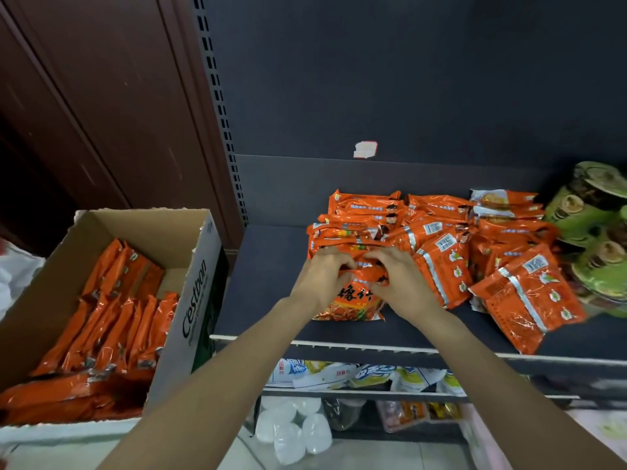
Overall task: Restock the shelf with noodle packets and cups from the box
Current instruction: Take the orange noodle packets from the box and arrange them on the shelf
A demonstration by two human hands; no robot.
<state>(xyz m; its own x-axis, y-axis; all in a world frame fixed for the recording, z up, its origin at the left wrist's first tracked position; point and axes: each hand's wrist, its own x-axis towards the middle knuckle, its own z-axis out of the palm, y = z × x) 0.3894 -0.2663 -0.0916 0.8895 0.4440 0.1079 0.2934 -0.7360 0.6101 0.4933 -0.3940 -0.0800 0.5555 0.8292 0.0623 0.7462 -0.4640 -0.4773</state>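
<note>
In the head view, the left hand (322,276) and right hand (397,279) both curl their fingers around one orange noodle packet (353,300) near the front edge of the shelf (271,283), probably to straighten it on its stack. More orange packets (441,245) lie behind, green noodle cups (597,232) at the right edge. The cardboard box (200,300) beside the shelf's left edge holds many packets standing upright.
</note>
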